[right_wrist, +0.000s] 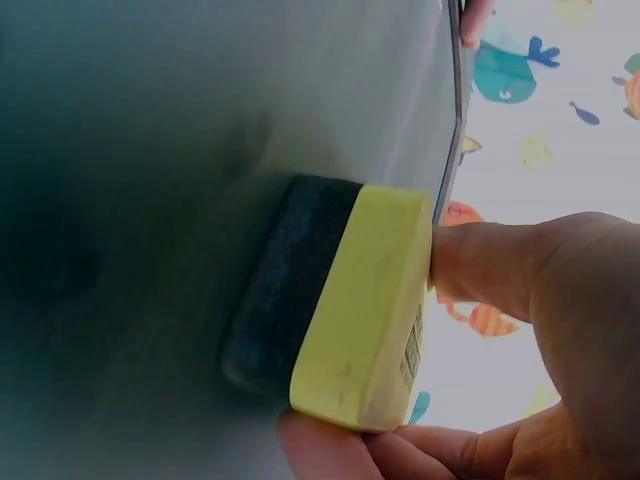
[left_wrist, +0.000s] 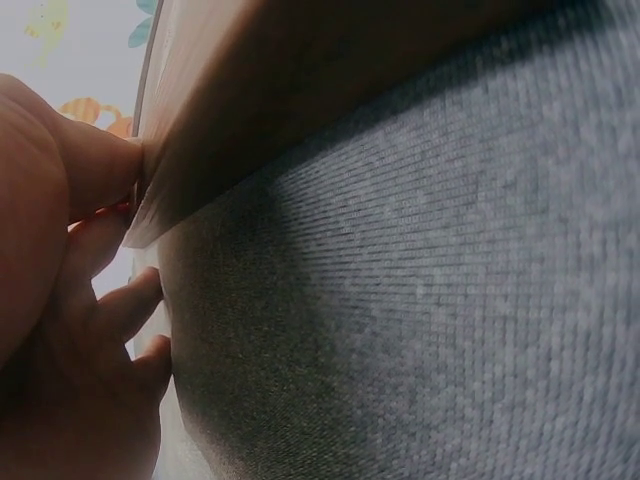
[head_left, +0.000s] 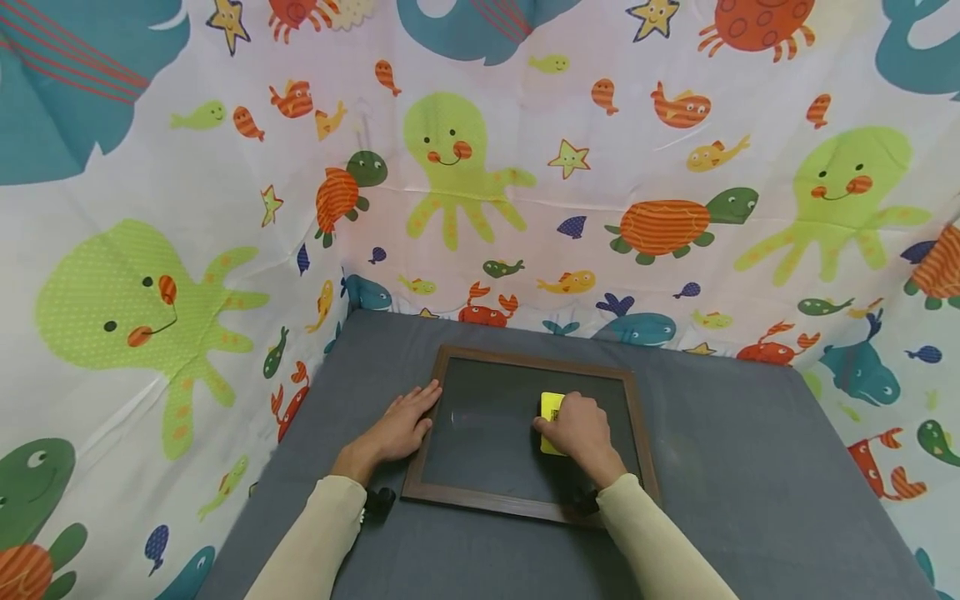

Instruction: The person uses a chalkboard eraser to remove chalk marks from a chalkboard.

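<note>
A small chalkboard [head_left: 480,450] with a brown wooden frame lies on the grey table covering. On its right half, my right hand [head_left: 581,429] grips a yellow board eraser [head_left: 550,406] from above. In the right wrist view, the eraser [right_wrist: 365,310] has its dark felt side against the board surface [right_wrist: 150,270], with the thumb at one end and fingers at the other. My left hand [head_left: 401,425] rests at the left side of the frame, fingers extended forward. The left wrist view puts the thumb [left_wrist: 100,165] against the frame's edge [left_wrist: 190,150].
Grey cloth [head_left: 750,467] covers the table around the chalkboard. A white curtain [head_left: 525,175] printed with sea animals hangs behind the table and along both sides. Dark wrist devices, such as the one by the left cuff [head_left: 378,502], sit under the sleeves.
</note>
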### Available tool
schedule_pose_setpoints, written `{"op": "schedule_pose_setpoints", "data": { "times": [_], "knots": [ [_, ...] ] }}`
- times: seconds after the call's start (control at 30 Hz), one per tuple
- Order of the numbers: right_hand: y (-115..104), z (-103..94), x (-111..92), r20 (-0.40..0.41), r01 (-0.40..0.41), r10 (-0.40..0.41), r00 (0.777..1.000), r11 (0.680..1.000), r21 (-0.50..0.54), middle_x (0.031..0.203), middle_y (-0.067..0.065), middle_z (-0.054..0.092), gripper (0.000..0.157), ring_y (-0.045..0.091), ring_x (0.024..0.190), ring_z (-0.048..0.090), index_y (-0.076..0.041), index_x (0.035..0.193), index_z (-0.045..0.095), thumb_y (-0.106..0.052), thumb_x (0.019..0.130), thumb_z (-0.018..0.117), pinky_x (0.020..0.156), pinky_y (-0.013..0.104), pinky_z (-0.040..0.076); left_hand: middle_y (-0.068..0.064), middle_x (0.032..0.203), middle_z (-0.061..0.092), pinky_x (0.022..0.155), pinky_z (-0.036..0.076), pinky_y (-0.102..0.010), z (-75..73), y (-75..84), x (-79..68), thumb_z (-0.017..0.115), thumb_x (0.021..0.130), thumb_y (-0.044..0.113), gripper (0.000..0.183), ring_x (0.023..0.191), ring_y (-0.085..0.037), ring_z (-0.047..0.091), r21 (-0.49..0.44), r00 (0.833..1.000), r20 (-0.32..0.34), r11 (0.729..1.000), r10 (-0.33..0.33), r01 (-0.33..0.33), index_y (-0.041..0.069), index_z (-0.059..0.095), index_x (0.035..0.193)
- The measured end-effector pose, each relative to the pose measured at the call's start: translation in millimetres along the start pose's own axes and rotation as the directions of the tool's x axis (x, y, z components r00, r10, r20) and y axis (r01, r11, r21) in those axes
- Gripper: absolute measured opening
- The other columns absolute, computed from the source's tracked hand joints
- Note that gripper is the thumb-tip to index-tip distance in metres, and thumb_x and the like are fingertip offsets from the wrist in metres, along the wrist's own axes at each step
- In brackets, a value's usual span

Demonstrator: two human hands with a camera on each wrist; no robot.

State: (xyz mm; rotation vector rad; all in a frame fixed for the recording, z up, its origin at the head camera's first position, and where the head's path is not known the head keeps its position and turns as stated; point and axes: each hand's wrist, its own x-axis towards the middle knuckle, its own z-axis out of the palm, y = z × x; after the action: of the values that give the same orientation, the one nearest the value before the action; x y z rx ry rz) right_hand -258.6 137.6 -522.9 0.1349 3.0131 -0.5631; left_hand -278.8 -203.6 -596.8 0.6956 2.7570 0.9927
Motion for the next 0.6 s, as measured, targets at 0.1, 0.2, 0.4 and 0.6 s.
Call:
{"op": "schedule_pose_setpoints", "data": {
  "times": [0.1, 0.2, 0.4, 0.6],
  "knots": [
    [-9, 3.6, 1, 0.001, 0.011, -0.011, 1.000, 1.000, 0.000, 0.092, 0.019, 0.067, 0.064, 0.030, 0.076, 0.065, 0.010, 0.117, 0.064, -0.045, 0.090, 0.085, 0.072, 0.047, 0.063, -0.015, 0.182, 0.026, 0.130, 0.015, -0.076, -5.5, 8.9, -2.8, 0.053, 0.113, 0.012, 0.062, 0.166, -0.050, 0.024, -0.005, 1.000, 0.008, 1.000, 0.004, -0.004, 0.004, 0.034, 0.172],
    [-17, 7.2, 2, 0.005, 0.015, -0.015, 1.000, 1.000, -0.003, 0.093, 0.019, 0.067, 0.065, 0.031, 0.076, 0.065, 0.010, 0.118, 0.064, -0.046, 0.090, 0.085, 0.073, 0.048, 0.064, -0.016, 0.182, 0.024, 0.131, 0.015, -0.074, -7.4, 15.5, -4.5, 0.052, 0.113, 0.009, 0.062, 0.166, -0.050, 0.024, 0.003, 1.000, 0.024, 1.000, -0.014, 0.014, 0.001, 0.033, 0.171],
    [-31, 11.2, 3, 0.011, 0.019, -0.019, 1.000, 1.000, 0.005, 0.095, 0.019, 0.068, 0.067, 0.031, 0.078, 0.066, 0.009, 0.121, 0.065, -0.047, 0.090, 0.085, 0.077, 0.049, 0.065, -0.019, 0.181, 0.026, 0.131, 0.016, -0.075, -10.7, 22.9, -4.6, 0.054, 0.111, 0.005, 0.062, 0.165, -0.052, 0.025, 0.028, 0.999, 0.023, 0.999, -0.035, 0.034, -0.002, 0.034, 0.170],
    [-43, 15.0, 4, 0.009, 0.047, -0.047, 0.999, 0.999, 0.003, 0.093, 0.018, 0.067, 0.064, 0.031, 0.078, 0.066, 0.009, 0.118, 0.065, -0.046, 0.091, 0.084, 0.076, 0.048, 0.064, -0.016, 0.182, 0.024, 0.133, 0.016, -0.072, -10.9, 22.6, -4.5, 0.053, 0.113, 0.007, 0.062, 0.167, -0.048, 0.023, 0.047, 0.998, 0.033, 0.998, -0.050, 0.049, 0.001, 0.032, 0.171]
  ]
}}
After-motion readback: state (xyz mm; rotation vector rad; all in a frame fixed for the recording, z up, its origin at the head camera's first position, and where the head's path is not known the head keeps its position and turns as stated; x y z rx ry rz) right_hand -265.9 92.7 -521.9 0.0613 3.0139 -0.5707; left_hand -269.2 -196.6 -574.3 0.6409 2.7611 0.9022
